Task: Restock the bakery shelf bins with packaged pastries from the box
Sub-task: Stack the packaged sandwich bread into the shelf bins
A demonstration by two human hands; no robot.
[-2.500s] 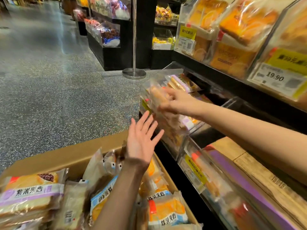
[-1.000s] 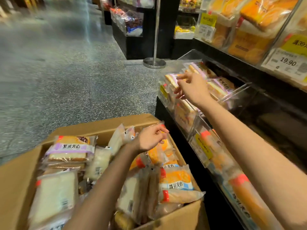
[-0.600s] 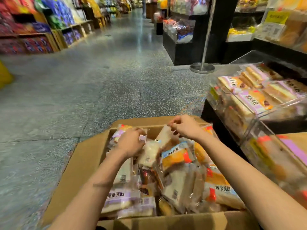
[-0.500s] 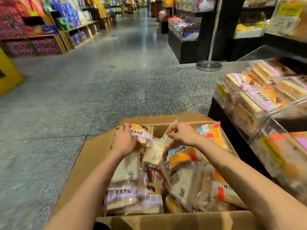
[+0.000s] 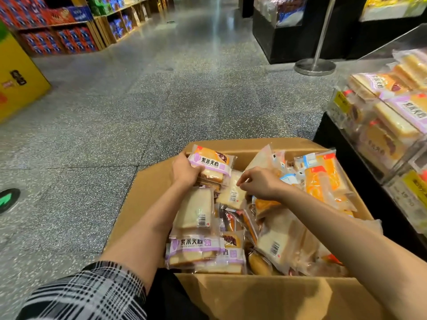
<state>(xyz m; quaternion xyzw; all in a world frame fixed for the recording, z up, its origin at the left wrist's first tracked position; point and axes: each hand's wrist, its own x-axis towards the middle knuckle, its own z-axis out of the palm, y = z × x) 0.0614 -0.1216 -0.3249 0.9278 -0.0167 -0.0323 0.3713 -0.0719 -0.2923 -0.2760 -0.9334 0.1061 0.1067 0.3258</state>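
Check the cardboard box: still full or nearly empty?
Still well stocked. The cardboard box is heaped with packaged pastries up to its rim; how deep the pile goes cannot be told.

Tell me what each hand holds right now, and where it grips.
The left hand grips a purple-label pack by its left end. The right hand pinches at a clear pack near its top edge; a firm hold cannot be told.

Both forearms were bare, no watch, rings or gloves on left hand [image 5: 184, 172] or right hand [image 5: 261, 183]. Left sleeve [image 5: 92, 294] was black-and-white plaid, pushed above the elbow. Right sleeve out of frame.
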